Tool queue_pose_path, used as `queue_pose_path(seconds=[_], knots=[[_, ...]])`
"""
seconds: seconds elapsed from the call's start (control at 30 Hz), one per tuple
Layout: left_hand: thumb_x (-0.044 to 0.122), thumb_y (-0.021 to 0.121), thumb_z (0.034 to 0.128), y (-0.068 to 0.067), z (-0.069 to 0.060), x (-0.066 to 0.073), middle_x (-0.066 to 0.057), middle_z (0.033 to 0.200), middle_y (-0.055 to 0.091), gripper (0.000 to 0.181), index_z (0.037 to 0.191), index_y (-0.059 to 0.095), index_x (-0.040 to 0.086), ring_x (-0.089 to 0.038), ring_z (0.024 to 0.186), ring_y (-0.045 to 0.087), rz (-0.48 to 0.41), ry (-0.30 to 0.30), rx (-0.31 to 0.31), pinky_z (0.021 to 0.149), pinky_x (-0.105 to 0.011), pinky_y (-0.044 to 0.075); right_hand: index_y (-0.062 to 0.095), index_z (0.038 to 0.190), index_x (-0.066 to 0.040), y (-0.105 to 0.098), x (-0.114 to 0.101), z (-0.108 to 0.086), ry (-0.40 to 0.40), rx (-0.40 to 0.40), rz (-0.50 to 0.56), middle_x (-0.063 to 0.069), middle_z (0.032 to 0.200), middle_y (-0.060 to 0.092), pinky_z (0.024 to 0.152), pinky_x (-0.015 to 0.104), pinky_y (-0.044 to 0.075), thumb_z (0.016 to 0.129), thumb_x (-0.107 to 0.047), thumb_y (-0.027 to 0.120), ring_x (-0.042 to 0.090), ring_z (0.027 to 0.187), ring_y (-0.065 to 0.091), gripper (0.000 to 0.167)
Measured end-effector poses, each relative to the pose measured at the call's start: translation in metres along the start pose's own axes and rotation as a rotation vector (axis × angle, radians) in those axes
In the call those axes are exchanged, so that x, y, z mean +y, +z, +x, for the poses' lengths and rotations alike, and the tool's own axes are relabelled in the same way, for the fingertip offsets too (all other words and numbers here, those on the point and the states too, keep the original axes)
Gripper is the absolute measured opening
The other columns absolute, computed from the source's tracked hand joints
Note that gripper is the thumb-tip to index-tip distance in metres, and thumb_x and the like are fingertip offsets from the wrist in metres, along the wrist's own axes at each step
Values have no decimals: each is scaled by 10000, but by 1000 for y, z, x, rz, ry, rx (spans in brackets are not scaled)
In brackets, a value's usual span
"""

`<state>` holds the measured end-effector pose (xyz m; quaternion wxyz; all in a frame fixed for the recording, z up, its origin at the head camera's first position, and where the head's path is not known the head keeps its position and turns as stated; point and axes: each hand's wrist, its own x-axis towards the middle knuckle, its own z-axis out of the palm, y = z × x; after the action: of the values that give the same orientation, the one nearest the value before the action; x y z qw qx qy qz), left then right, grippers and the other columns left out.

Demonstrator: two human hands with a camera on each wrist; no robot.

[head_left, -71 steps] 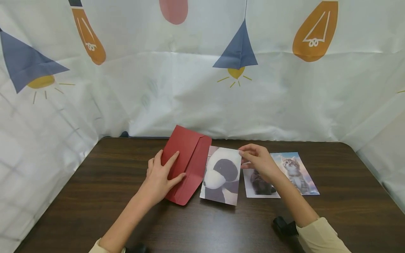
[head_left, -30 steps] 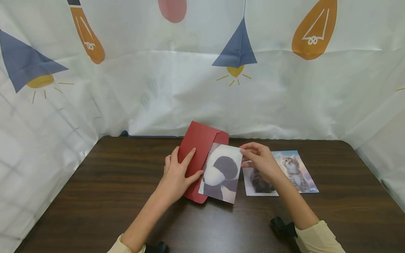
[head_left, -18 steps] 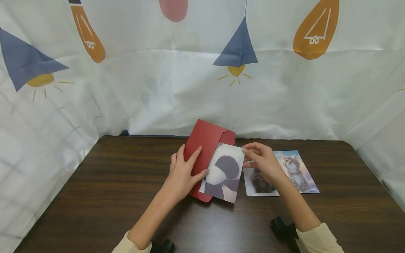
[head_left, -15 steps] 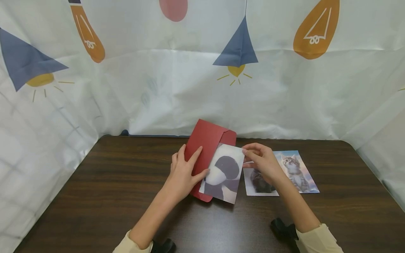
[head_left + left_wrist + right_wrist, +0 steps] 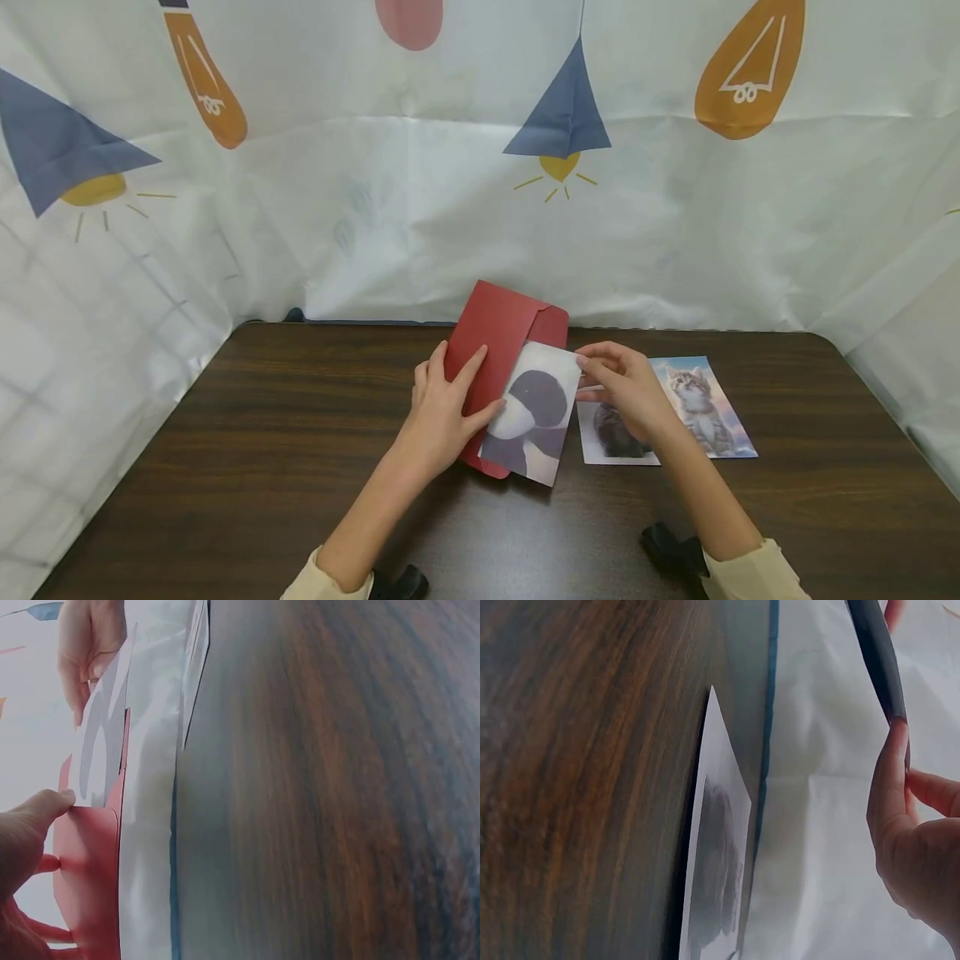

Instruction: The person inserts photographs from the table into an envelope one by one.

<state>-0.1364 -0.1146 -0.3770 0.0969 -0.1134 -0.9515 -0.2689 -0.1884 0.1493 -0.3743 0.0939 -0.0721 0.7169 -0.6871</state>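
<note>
A red envelope point(image 5: 501, 325) lies tilted on the table with its flap side to the right. My left hand point(image 5: 441, 417) rests on it, fingers spread over its face and thumb reaching onto the left edge of a photo print point(image 5: 538, 396). The print shows a black-and-white animal, perhaps a plush toy. My right hand point(image 5: 622, 387) pinches its upper right corner between thumb and fingers, plain in the right wrist view too. The print's left edge overlaps the envelope's opening; whether any of it is inside I cannot tell. In the left wrist view the envelope point(image 5: 88, 862) sits under the fingers.
Right of the print lie a photo of a dark furry animal point(image 5: 617, 433), partly hidden by my right hand, and a kitten photo point(image 5: 697, 404). The dark wooden table point(image 5: 225, 442) ends at a patterned white curtain point(image 5: 390, 217) behind.
My left hand has slid the red envelope rightward until it meets the print. The right hand has kept its pinch, moving slightly right. The other two photos have stayed in place.
</note>
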Motion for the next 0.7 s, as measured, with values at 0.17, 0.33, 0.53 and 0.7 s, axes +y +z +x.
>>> queue_pose_path(seconds=[0.17, 0.33, 0.53, 0.7], knots=[[333, 800, 952, -1, -1, 3, -335, 1627, 270, 728, 1578, 493, 121, -514, 1378, 345, -6, 0, 5, 1046, -630, 471, 547, 1314, 155, 0, 0, -3, 4, 13, 5, 16, 1023, 714, 782, 302, 632, 1084, -107, 585, 150, 866, 711, 350], [337, 794, 957, 1, -1, 5, -327, 1632, 267, 723, 1580, 493, 129, -507, 1379, 347, -23, -3, 4, 1038, -619, 484, 542, 1295, 157, 1, -1, -5, 7, 31, 23, 3, 995, 714, 774, 305, 634, 1078, -95, 588, 145, 851, 715, 336], [346, 796, 954, 2, 0, 7, -326, 1630, 270, 722, 1576, 499, 135, -513, 1386, 349, -25, -6, 9, 1048, -622, 479, 541, 1239, 126, 3, -2, -6, 13, 50, 36, 1, 966, 703, 767, 308, 636, 1071, -91, 599, 142, 838, 712, 280], [340, 800, 951, 2, 0, 7, -328, 1624, 277, 718, 1571, 504, 131, -514, 1378, 355, -21, 2, 19, 1051, -629, 471, 555, 1209, 110, 6, -5, -7, 20, 76, 37, 14, 947, 683, 760, 308, 637, 1065, -89, 614, 137, 840, 702, 253]])
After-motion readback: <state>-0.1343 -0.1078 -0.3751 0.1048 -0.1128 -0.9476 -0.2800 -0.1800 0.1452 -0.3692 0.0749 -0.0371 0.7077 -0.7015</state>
